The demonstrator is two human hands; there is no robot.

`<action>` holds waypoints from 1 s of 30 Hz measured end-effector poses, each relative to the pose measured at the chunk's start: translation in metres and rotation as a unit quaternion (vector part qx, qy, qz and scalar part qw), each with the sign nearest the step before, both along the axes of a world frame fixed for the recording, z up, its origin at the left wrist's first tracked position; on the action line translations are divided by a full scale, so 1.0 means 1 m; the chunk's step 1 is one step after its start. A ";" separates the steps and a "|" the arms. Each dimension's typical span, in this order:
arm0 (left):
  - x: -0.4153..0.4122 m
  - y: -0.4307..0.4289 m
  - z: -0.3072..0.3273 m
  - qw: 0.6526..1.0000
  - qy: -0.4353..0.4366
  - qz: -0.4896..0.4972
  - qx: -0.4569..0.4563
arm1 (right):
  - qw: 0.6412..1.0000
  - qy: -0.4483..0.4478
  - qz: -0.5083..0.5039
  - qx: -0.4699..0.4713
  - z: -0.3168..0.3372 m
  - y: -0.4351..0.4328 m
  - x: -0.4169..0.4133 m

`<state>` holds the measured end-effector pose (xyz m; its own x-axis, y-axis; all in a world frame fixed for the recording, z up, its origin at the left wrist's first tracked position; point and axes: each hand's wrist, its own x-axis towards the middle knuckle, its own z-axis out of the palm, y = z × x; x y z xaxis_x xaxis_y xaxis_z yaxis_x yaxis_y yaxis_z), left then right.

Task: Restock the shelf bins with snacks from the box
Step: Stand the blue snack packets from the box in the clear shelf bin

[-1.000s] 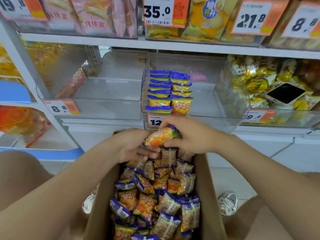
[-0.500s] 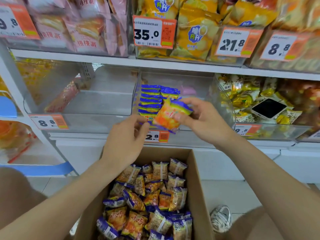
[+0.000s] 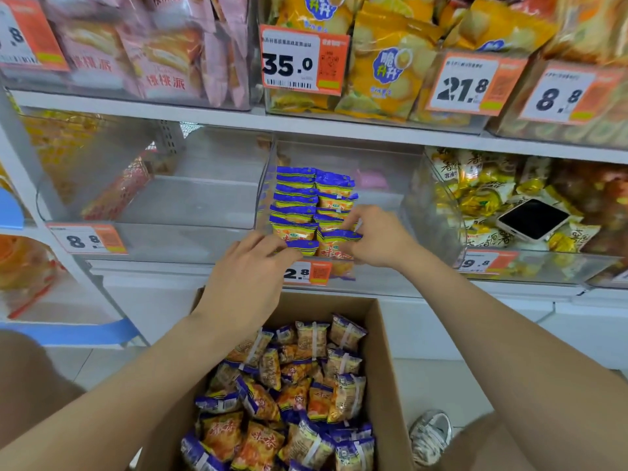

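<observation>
A cardboard box point(image 3: 384, 362) below me holds several orange-and-blue snack packets point(image 3: 299, 392). On the middle shelf a clear bin point(image 3: 384, 185) carries two upright rows of the same packets point(image 3: 299, 198). My right hand point(image 3: 377, 237) pinches the front packet point(image 3: 336, 244) of the right row, at the bin's front. My left hand point(image 3: 251, 270) reaches to the front of the left row, fingertips touching the front packet point(image 3: 304, 247) there; whether it grips that packet is unclear.
An empty clear bin point(image 3: 190, 202) sits left of the stocked one. A bin of yellow packets point(image 3: 475, 195) with a phone point(image 3: 531, 219) on top stands at the right. Price tags hang on the bin fronts. Upper shelf holds large snack bags. A shoe point(image 3: 430, 433) is beside the box.
My right hand carried one packet up from the box into the bin's right row. My left hand rose from the box to the left row's front. The view tilted upward.
</observation>
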<state>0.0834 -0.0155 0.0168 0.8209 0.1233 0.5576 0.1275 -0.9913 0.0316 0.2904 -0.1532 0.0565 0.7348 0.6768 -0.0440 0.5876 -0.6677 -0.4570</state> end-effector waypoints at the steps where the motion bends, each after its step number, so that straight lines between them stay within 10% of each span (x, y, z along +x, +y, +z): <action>1: -0.001 0.001 0.000 1.000 0.003 -0.004 -0.011 | 0.999 -0.030 -0.006 -0.009 0.002 0.000 0.000; 5: -0.008 -0.001 -0.001 0.999 0.000 -0.001 -0.035 | 0.994 -0.100 -0.010 -0.050 0.011 -0.007 -0.005; 10: -0.021 -0.011 -0.009 0.998 -0.010 -0.015 -0.062 | 0.970 -0.165 0.125 0.130 0.022 -0.027 -0.043; 13: -0.027 -0.018 -0.032 0.968 0.226 -0.006 -0.104 | 0.962 -0.071 0.257 0.063 0.013 -0.042 -0.097; 19: -0.040 -0.013 -0.106 0.786 0.608 -0.033 -0.108 | 0.863 -0.049 0.413 -0.287 -0.052 -0.042 -0.151; 24: -0.048 -0.011 -0.150 0.802 0.595 -0.029 -0.033 | 0.848 -0.041 0.398 -0.348 -0.062 -0.035 -0.148; 30: -0.033 -0.003 -0.138 0.824 0.531 -0.026 -0.194 | 0.878 -0.062 0.337 -0.335 -0.055 -0.026 -0.124</action>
<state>0.0501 -0.0184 -0.1211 0.8303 0.0724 -0.5527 0.2453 -0.9378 0.2456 0.1664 -0.1789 0.0019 0.2047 0.8127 -0.5455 0.9699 -0.2433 0.0014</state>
